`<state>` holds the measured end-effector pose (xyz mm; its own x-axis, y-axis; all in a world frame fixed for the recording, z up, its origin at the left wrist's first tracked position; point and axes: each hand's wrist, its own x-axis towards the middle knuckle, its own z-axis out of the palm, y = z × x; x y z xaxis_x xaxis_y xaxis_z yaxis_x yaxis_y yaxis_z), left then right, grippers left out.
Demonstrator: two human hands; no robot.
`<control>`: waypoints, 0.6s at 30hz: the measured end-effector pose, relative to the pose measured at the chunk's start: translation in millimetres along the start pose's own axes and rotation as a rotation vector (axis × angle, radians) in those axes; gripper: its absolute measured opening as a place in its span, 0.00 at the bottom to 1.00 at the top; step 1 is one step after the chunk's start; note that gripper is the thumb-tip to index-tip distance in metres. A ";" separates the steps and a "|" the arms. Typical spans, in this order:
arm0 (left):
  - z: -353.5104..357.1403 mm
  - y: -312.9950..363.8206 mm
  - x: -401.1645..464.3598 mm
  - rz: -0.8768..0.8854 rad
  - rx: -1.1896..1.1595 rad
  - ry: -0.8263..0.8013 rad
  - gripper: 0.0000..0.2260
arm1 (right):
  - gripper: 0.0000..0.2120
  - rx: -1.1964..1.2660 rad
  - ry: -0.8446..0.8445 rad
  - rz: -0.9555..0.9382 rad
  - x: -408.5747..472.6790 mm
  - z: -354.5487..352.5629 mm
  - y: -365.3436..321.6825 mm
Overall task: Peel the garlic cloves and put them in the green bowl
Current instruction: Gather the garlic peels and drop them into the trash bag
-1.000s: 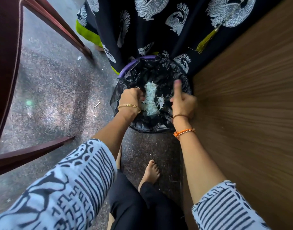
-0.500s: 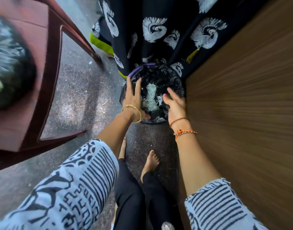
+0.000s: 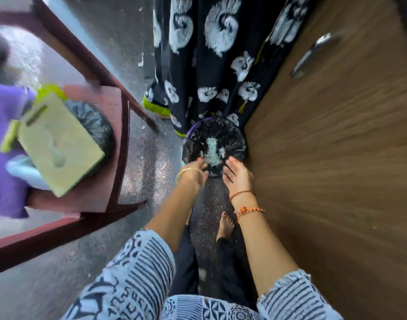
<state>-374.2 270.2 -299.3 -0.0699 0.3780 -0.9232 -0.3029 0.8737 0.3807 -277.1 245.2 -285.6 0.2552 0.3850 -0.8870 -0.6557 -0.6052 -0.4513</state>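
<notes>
Both hands hung over the lined bin, peels inside. Left hand fingers curled, grip unclear; right hand relaxed, empty. Likely discarding waste; next, return to bench.

Dark speckled stone floor through the middle of the frame, glossy under pale light at the upper left. Reddish-brown wooden table at the left. Wood-grain cabinet front down the right side, metal handle at the upper right. Black white-patterned cloth hanging at top centre.
</notes>
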 end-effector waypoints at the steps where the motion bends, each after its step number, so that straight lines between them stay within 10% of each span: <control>1: 1.1 0.0 -16.1 -0.058 -0.128 -0.034 0.09 | 0.08 0.063 0.053 0.007 -14.6 -3.0 -2.4; 8: 9.2 9.1 -120.6 -0.025 -0.057 -0.145 0.13 | 0.12 0.230 0.133 -0.096 -122.7 -26.8 -29.4; 18: 73.5 11.0 -264.9 0.462 0.543 -0.648 0.11 | 0.13 0.256 0.323 -0.757 -281.6 -101.4 -42.5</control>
<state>-289.1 202.2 -46.6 0.5158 0.6735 -0.5295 0.1160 0.5575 0.8220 -249.0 91.9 -26.6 0.8524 0.3810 -0.3581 -0.3576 -0.0747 -0.9309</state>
